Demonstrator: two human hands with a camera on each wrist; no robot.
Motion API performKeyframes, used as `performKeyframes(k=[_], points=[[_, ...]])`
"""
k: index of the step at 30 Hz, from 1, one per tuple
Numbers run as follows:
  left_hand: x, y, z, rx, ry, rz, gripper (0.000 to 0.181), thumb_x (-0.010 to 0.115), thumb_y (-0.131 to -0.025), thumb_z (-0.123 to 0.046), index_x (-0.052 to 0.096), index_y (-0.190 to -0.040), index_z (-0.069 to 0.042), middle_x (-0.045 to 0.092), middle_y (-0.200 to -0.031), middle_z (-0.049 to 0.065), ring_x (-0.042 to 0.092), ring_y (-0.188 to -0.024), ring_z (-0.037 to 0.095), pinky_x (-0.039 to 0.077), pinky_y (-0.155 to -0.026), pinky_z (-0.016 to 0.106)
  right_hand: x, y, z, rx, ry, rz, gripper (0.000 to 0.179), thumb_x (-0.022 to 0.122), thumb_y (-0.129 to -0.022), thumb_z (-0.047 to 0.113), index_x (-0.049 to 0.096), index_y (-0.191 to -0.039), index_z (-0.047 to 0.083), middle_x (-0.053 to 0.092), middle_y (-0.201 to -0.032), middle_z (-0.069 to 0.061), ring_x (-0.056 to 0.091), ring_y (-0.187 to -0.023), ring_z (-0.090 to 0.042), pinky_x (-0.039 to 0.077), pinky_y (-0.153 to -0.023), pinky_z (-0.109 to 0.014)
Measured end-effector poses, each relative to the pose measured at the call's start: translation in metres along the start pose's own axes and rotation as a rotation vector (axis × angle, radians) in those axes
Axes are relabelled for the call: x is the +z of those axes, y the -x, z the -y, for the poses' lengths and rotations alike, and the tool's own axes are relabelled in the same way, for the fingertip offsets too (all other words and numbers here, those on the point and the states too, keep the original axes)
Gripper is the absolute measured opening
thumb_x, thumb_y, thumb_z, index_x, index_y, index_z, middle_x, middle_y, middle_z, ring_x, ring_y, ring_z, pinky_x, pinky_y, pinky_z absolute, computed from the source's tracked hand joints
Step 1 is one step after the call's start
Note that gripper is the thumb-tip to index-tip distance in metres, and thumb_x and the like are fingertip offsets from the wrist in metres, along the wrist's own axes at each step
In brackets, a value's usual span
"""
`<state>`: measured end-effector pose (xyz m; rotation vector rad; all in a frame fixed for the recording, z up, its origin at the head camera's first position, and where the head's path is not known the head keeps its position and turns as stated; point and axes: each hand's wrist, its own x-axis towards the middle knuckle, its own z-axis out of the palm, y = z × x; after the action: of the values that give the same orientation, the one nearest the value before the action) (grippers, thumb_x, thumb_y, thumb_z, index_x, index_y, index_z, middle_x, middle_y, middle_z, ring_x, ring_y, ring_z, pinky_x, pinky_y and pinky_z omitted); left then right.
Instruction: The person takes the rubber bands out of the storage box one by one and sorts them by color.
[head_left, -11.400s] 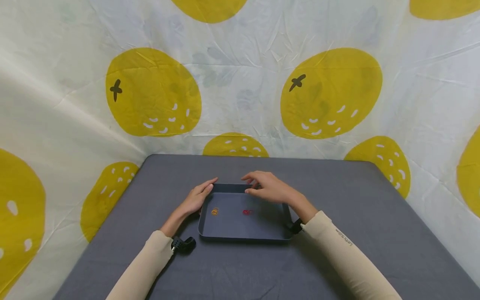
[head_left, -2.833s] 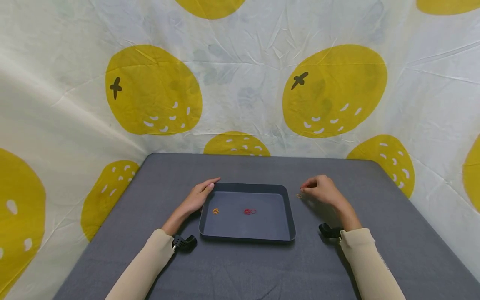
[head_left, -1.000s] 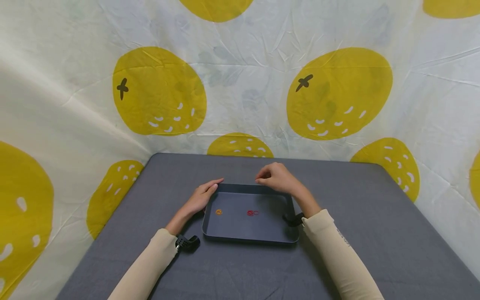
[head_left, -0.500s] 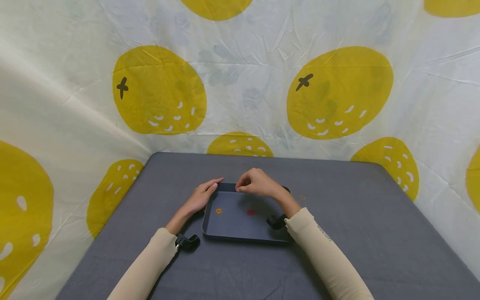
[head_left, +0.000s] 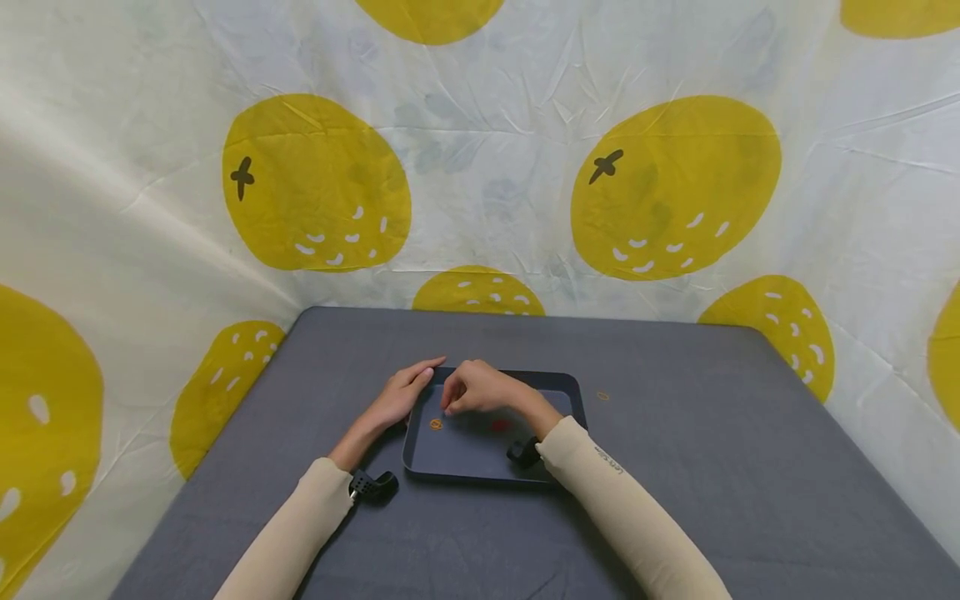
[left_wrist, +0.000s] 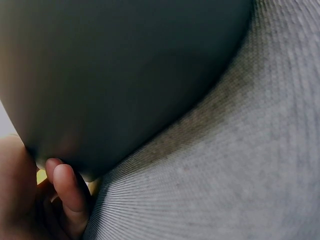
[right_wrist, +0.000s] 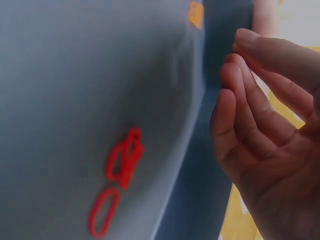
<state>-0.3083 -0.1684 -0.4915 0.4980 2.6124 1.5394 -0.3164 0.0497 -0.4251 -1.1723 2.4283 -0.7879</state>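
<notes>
One hand (head_left: 482,388) above the tray (head_left: 459,460)

Showed grey tray (head_left: 457,460), red loops (right_wrist: 131,159) mid-tray, orange cluster (right_wrist: 196,15) inside its left edge, seemingly orange loop (head_left: 603,396) beyond its right edge, yellow-fruited white backdrop (head_left: 487,208).

A pale cloth (head_left: 495,167) printed with big yellow fruits (head_left: 318,183) hangs creased behind and beside a round-cornered table (head_left: 750,467) covered in dark grey. Soft light leaves a sheen down the fabric at the picture's left.
</notes>
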Motion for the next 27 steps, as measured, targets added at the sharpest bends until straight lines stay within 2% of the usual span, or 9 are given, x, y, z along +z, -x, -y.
performKeyframes(k=[2, 4, 5, 7, 8, 9, 13, 19, 27], points=[[0.0, 0.0, 0.0, 0.01, -0.007, -0.002, 0.044, 0.042, -0.113, -0.037, 0.054, -0.153, -0.022, 0.056, -0.152, 0.016, 0.052, -0.053, 0.021, 0.048, -0.043, 0.038, 0.004, -0.004, 0.001, 0.015, -0.004, 0.022, 0.007, 0.078, -0.092, 0.009, 0.082, -0.096, 0.012, 0.079, -0.088, 0.001, 0.068, -0.075, -0.003, 0.055, -0.068, -0.02], [0.0, 0.001, 0.0, 0.019, -0.017, -0.002, 0.045, 0.041, -0.113, -0.037, 0.054, -0.153, -0.021, 0.055, -0.153, 0.015, 0.066, -0.077, 0.025, 0.055, -0.057, 0.038, 0.008, -0.006, 0.002, 0.026, -0.006, 0.035, 0.008, 0.078, -0.091, 0.008, 0.082, -0.096, 0.012, 0.079, -0.088, 0.001, 0.068, -0.074, -0.004, 0.055, -0.066, -0.02], [0.0, 0.001, 0.0, 0.024, -0.019, 0.001, 0.045, 0.041, -0.113, -0.037, 0.054, -0.153, -0.021, 0.054, -0.154, 0.015, 0.068, -0.093, 0.027, 0.057, -0.066, 0.04, 0.01, -0.007, 0.002, 0.029, -0.004, 0.039, 0.008, 0.078, -0.09, 0.008, 0.081, -0.097, 0.012, 0.079, -0.088, 0.001, 0.067, -0.073, -0.003, 0.054, -0.066, -0.02], [0.0, 0.001, 0.001, 0.026, -0.023, 0.006, 0.045, 0.04, -0.113, -0.037, 0.053, -0.154, -0.021, 0.053, -0.155, 0.013, 0.064, -0.12, 0.032, 0.056, -0.087, 0.045, 0.013, -0.009, 0.001, 0.035, -0.003, 0.042, 0.008, 0.079, -0.09, 0.008, 0.081, -0.097, 0.012, 0.079, -0.088, 0.001, 0.067, -0.073, -0.004, 0.054, -0.066, -0.02], [0.0, 0.001, 0.001, 0.024, -0.023, 0.01, 0.046, 0.04, -0.113, -0.037, 0.052, -0.154, -0.021, 0.052, -0.156, 0.012, 0.057, -0.134, 0.032, 0.053, -0.097, 0.047, 0.014, -0.01, 0.001, 0.039, -0.004, 0.043, 0.008, 0.079, -0.089, 0.008, 0.081, -0.096, 0.012, 0.079, -0.088, 0.001, 0.068, -0.074, -0.004, 0.055, -0.066, -0.02], [0.0, 0.001, 0.001, 0.023, -0.022, 0.014, 0.046, 0.04, -0.113, -0.037, 0.052, -0.155, -0.021, 0.052, -0.157, 0.012, 0.054, -0.139, 0.033, 0.049, -0.105, 0.05, 0.015, -0.01, 0.001, 0.043, -0.005, 0.043, 0.008, 0.08, -0.089, 0.008, 0.081, -0.096, 0.012, 0.078, -0.088, 0.001, 0.068, -0.074, -0.004, 0.055, -0.066, -0.021], [0.001, 0.0, 0.001, 0.019, -0.013, 0.018, 0.046, 0.04, -0.113, -0.036, 0.051, -0.155, -0.02, 0.052, -0.157, 0.012, 0.05, -0.143, 0.035, 0.042, -0.113, 0.057, 0.019, -0.011, 0.001, 0.065, -0.003, 0.034, 0.009, 0.08, -0.09, 0.009, 0.081, -0.097, 0.013, 0.078, -0.088, 0.002, 0.068, -0.074, -0.004, 0.055, -0.067, -0.021], [0.001, 0.0, 0.002, 0.028, -0.011, 0.01, 0.046, 0.04, -0.114, -0.034, 0.051, -0.155, -0.017, 0.054, -0.155, 0.014, 0.052, -0.142, 0.036, 0.043, -0.113, 0.058, 0.022, -0.011, 0.004, 0.06, 0.029, 0.019, 0.006, 0.08, -0.09, 0.01, 0.081, -0.095, 0.013, 0.078, -0.087, 0.001, 0.066, -0.074, -0.004, 0.055, -0.067, -0.021], [0.002, 0.0, 0.004, 0.032, -0.024, -0.001, 0.044, 0.04, -0.113, -0.036, 0.053, -0.154, -0.021, 0.053, -0.156, 0.012, 0.055, -0.137, 0.034, 0.045, -0.109, 0.056, 0.023, -0.01, 0.005, 0.059, 0.045, 0.006, 0.006, 0.08, -0.091, 0.011, 0.081, -0.088, 0.016, 0.078, -0.086, 0.003, 0.067, -0.073, -0.004, 0.055, -0.068, -0.021]])
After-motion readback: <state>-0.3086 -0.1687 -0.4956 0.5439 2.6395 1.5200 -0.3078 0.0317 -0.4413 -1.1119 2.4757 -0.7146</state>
